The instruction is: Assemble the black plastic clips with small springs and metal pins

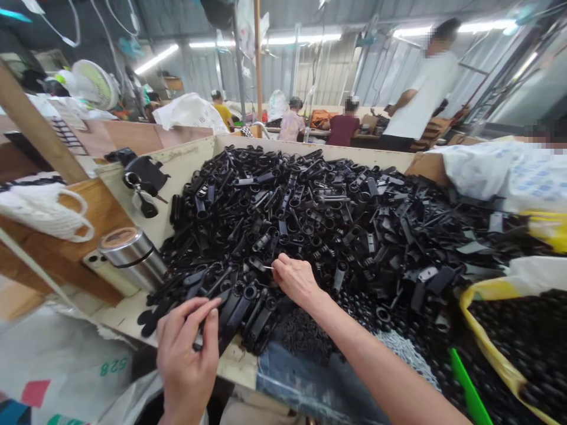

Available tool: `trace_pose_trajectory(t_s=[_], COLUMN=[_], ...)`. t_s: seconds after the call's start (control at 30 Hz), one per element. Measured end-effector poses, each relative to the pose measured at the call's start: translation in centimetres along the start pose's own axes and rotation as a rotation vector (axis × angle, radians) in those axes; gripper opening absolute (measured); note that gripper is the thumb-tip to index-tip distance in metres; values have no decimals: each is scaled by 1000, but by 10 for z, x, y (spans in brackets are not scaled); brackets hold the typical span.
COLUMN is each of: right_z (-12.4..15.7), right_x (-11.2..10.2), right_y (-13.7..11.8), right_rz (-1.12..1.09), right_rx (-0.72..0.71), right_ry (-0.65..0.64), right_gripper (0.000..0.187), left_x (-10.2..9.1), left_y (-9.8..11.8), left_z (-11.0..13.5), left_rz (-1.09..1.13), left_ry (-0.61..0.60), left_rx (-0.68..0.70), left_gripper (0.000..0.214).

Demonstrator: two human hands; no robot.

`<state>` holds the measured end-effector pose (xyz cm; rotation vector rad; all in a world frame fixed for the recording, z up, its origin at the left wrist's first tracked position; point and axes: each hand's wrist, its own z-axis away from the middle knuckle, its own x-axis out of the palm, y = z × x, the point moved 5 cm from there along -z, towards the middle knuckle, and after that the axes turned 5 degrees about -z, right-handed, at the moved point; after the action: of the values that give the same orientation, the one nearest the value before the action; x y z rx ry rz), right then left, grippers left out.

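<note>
In the head view my left hand [188, 351] is closed at the near edge of the bench, with a small black plastic part [198, 341] showing between thumb and fingers. The rest of that part is hidden by the hand. My right hand [295, 278] pinches a thin, light metal pin [268, 268], which points left over the heap. Around both hands lies a large heap of black plastic parts [283, 200], many with round ring ends. Several long black handle-like pieces [239, 304] lie side by side between the hands.
Small black pieces [303, 335] and silver pins [405, 354] lie right of centre, near a green strip [469, 386]. A steel flask [133, 257] and keys [144, 198] flank the left. A yellow-edged sack [481, 330] holds round black pieces. Several people are farther back.
</note>
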<state>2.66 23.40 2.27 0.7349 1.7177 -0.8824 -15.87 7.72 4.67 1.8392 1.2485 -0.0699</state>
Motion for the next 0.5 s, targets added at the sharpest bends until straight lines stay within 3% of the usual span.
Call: trace_pose_trajectory(t_s=[0.07, 0.17, 0.23, 0.27, 0.3, 0.37, 0.43, 0.5], right_z=[9, 47, 85, 106, 128, 165, 187, 194], right_x=[-10, -32, -46, -52, -60, -71, -75, -73], right_y=[4, 4, -3, -9, -18, -25, -21, -7], right_rz=[10, 19, 13, 0, -9, -39, -68, -121], right_rx=[0, -52, -156, -253, -421, -585, -637, -585], right_ry=[42, 88, 82, 80, 102, 123, 84, 33], right_gripper=[23, 26, 29, 31, 28, 25, 23, 24], left_x=[13, 52, 64, 67, 71, 77, 82, 88], left_y=[5, 30, 58, 68, 76, 83, 80, 75], left_z=[19, 70, 96, 103, 108, 118, 126, 127], left_rz=[349, 886, 1177, 1288, 1365, 1392, 1297, 1188], left_ry=[-231, -899, -1252, -1359, -1430, -1494, -1468, -1352], left_rx=[-341, -1010, -1273, -1336, -1368, -1392, -1413, -1369], left_gripper=[20, 48, 64, 71, 75, 65, 41, 29])
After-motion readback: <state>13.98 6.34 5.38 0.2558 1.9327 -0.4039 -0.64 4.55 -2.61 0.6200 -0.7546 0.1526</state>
